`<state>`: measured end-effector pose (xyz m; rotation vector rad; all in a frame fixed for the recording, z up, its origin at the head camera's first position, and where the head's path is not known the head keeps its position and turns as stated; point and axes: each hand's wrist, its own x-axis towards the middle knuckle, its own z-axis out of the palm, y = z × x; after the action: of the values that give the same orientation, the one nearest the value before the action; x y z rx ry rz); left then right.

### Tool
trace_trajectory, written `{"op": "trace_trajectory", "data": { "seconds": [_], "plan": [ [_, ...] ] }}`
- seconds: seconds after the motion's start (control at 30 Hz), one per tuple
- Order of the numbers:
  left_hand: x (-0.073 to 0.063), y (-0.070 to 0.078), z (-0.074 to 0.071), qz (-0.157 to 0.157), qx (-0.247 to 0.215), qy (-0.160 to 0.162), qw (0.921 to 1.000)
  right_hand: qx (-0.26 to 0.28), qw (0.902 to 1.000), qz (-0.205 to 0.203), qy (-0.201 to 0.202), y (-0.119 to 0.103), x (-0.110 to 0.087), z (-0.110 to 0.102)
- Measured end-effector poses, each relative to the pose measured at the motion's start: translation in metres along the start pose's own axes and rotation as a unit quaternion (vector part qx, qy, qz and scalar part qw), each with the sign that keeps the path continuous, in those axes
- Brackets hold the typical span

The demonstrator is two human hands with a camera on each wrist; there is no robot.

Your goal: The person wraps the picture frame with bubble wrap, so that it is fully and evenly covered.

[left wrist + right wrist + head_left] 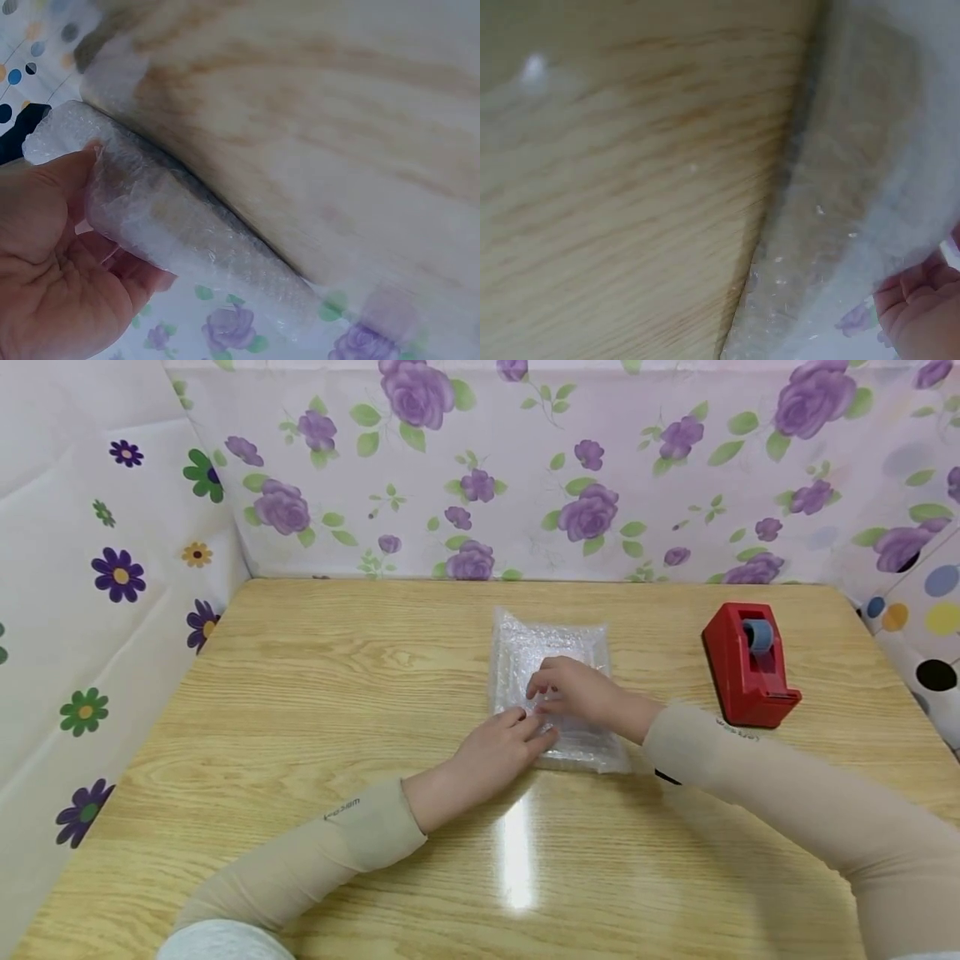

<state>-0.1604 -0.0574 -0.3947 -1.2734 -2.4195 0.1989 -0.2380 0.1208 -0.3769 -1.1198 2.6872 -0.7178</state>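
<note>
A flat, rectangular package in clear bubble wrap [558, 643] lies on the wooden table, its layers showing as nested rectangles. My left hand [498, 756] reaches over its near left part, fingers relaxed on the wrap. In the left wrist view, the left hand's thumb [79, 169] touches the side of the bubble wrap [187, 225], and the other fingers lie over the top. My right hand [581, 693] is over the middle, bent fingers pointing down at the wrap, its fingertips close to the left hand's. Only part of the right hand [922, 307] shows in the right wrist view.
A red tape dispenser [746, 668] with a bluish roll stands to the right of the package, near the right forearm. The wooden table [337, 652] meets a flower-print backdrop [510, 468] at its far edge. Patterned sheets also hang at both sides.
</note>
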Motion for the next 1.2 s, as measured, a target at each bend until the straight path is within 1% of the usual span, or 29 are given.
{"op": "trace_trajectory", "data": {
  "seconds": [0.1, 0.17, 0.23, 0.3, 0.37, 0.4, 0.47, 0.53, 0.63, 0.77, 0.83, 0.9, 1.0, 1.13, 1.2],
  "plan": [
    [0.0, -0.001, 0.0, -0.002, -0.009, 0.003, 1.0, -0.026, 0.9984, -0.047, 0.018, 0.0, -0.006, 0.001],
    [0.0, -0.001, -0.001, -0.004, -0.023, -0.007, 0.9997, -0.049, 0.9952, -0.08, 0.027, 0.003, -0.009, 0.001],
    [0.001, -0.002, -0.004, -0.005, -0.044, -0.032, 0.9985, -0.067, 0.9916, -0.107, 0.029, 0.007, -0.012, -0.001],
    [0.003, -0.002, -0.006, -0.008, -0.067, -0.062, 0.9958, -0.075, 0.9884, -0.131, 0.022, 0.011, -0.014, -0.003],
    [0.004, -0.002, -0.007, -0.012, -0.081, -0.092, 0.9923, -0.066, 0.9875, -0.142, 0.013, 0.015, -0.016, -0.005],
    [0.005, -0.002, -0.007, -0.014, -0.086, -0.103, 0.9909, -0.059, 0.9876, -0.145, 0.008, 0.016, -0.016, -0.007],
    [0.005, -0.003, -0.008, -0.012, -0.089, -0.111, 0.9897, -0.049, 0.9872, -0.152, 0.002, 0.017, -0.016, -0.009],
    [0.005, -0.003, -0.008, -0.007, -0.081, -0.109, 0.9907, -0.044, 0.9868, -0.156, 0.0, 0.016, -0.014, -0.011],
    [0.004, -0.003, -0.007, 0.003, -0.063, -0.096, 0.9934, -0.039, 0.9861, -0.161, -0.01, 0.01, -0.009, -0.014],
    [0.004, -0.003, -0.006, 0.011, -0.047, -0.085, 0.9952, -0.03, 0.9853, -0.163, -0.041, 0.002, -0.001, -0.013],
    [0.003, -0.002, -0.004, 0.012, -0.042, -0.075, 0.9962, -0.026, 0.9841, -0.166, -0.056, -0.001, 0.002, -0.011],
    [0.003, -0.001, -0.003, 0.013, -0.036, -0.062, 0.9973, -0.025, 0.9828, -0.172, -0.063, -0.002, 0.005, -0.009],
    [0.002, 0.0, -0.001, 0.016, -0.026, -0.042, 0.9987, -0.032, 0.9805, -0.185, -0.059, -0.002, 0.008, -0.005],
    [0.001, -0.001, -0.002, 0.017, -0.022, -0.042, 0.9987, -0.036, 0.9786, -0.199, -0.041, -0.002, 0.012, -0.002],
    [0.0, -0.002, -0.004, 0.016, -0.023, -0.045, 0.9986, -0.033, 0.979, -0.198, -0.036, -0.003, 0.013, -0.001]
  ]
}}
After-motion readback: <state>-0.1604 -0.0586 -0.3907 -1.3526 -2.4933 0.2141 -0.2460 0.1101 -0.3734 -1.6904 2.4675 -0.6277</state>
